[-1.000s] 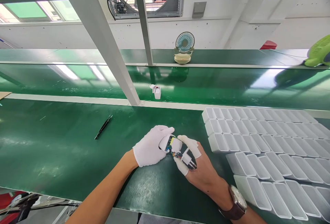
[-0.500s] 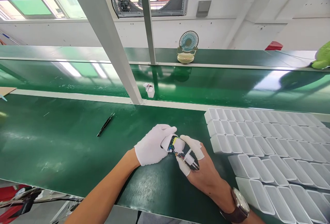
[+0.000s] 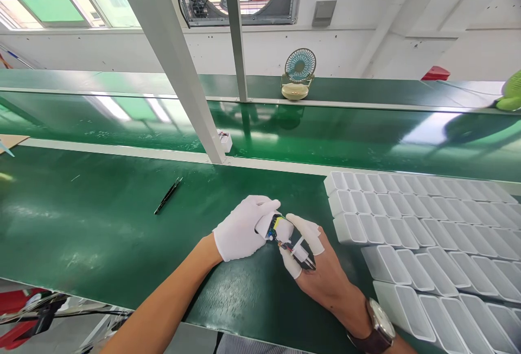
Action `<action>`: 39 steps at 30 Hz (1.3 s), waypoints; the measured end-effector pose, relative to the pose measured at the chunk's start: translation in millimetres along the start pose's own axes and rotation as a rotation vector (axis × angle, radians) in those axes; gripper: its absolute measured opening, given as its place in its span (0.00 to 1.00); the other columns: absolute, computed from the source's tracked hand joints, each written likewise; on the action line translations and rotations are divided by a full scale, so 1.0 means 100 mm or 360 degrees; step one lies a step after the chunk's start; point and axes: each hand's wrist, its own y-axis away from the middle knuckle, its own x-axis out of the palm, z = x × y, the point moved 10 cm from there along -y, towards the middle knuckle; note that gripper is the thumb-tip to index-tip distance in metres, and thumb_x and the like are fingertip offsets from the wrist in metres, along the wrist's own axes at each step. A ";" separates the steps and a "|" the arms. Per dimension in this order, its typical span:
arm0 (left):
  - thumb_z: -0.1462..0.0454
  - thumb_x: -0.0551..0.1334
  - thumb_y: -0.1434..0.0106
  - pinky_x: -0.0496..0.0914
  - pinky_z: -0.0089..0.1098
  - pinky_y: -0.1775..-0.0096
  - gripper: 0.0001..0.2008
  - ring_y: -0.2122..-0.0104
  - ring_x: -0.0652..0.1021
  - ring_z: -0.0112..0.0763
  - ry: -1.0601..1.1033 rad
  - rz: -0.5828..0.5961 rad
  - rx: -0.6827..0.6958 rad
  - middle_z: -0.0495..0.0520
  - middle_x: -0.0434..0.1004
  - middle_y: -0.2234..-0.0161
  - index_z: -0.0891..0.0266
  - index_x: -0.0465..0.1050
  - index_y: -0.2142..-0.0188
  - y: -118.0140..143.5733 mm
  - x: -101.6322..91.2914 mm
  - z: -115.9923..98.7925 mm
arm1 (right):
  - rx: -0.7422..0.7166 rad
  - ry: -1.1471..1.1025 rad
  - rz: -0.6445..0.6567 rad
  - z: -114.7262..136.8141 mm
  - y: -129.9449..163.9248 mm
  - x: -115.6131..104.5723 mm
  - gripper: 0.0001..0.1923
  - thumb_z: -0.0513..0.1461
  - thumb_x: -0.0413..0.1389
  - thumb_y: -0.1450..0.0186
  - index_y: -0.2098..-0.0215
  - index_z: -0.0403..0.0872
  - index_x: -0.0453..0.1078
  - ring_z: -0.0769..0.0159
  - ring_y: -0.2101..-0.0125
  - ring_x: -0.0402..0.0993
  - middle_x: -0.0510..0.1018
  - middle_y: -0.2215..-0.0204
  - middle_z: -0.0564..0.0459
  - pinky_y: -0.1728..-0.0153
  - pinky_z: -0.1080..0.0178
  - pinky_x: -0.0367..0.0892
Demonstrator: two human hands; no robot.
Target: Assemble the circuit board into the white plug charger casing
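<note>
Small white charger part with exposed circuit board (image 3: pixel 280 232) sits pinched between gloved left hand (image 3: pixel 242 229) and finger-cotted right hand (image 3: pixel 313 259), steadied just left of the white plastic casings (image 3: pixel 407 229).

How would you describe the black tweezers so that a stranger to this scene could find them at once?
Start at the near green workbench and look left of the white-gloved left hand. There, alone on the bare green surface, lie the tweezers. They are the only thin, black, pointed thing there, lying well apart from the white trays on the right.

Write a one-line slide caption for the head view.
Gloved left hand and right hand hold a small circuit assembly beside white casings.
</note>
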 end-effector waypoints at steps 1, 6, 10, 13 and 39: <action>0.72 0.63 0.42 0.72 0.44 0.44 0.35 0.43 0.72 0.45 0.0000 -0.0007 0.0011 0.59 0.67 0.42 0.51 0.62 0.36 0.00 -0.01 -0.01 | -0.0002 0.0003 -0.0002 0.00 0.00 0.00 0.32 0.35 0.57 0.30 0.30 0.50 0.55 0.55 0.50 0.75 0.74 0.46 0.43 0.49 0.51 0.76; 0.71 0.62 0.41 0.74 0.43 0.47 0.31 0.46 0.74 0.44 -0.0006 -0.0063 0.0079 0.60 0.68 0.44 0.53 0.64 0.39 -0.01 -0.05 -0.08 | -0.0017 0.0004 -0.0010 0.00 -0.01 -0.01 0.33 0.35 0.58 0.31 0.30 0.50 0.55 0.56 0.50 0.74 0.74 0.47 0.43 0.49 0.52 0.76; 0.71 0.61 0.40 0.74 0.42 0.48 0.30 0.46 0.75 0.45 -0.0035 -0.0080 0.0101 0.60 0.69 0.44 0.54 0.64 0.39 -0.02 -0.06 -0.10 | -0.0023 0.0006 -0.0017 0.00 -0.01 0.00 0.33 0.35 0.58 0.31 0.30 0.50 0.55 0.56 0.50 0.74 0.75 0.47 0.43 0.50 0.53 0.76; 0.71 0.61 0.41 0.74 0.42 0.47 0.30 0.46 0.75 0.45 -0.0015 -0.0068 0.0104 0.60 0.68 0.44 0.54 0.64 0.39 -0.02 -0.05 -0.10 | -0.0027 0.0005 -0.0017 -0.01 -0.01 0.01 0.33 0.35 0.58 0.31 0.30 0.50 0.55 0.56 0.50 0.73 0.74 0.47 0.43 0.49 0.52 0.76; 0.72 0.65 0.44 0.71 0.46 0.41 0.41 0.41 0.70 0.44 0.0014 0.0033 0.0031 0.57 0.65 0.40 0.48 0.56 0.33 0.01 0.06 0.06 | -0.0055 0.0044 -0.0030 0.03 -0.04 -0.04 0.33 0.36 0.59 0.31 0.30 0.50 0.55 0.56 0.49 0.72 0.74 0.47 0.44 0.48 0.52 0.74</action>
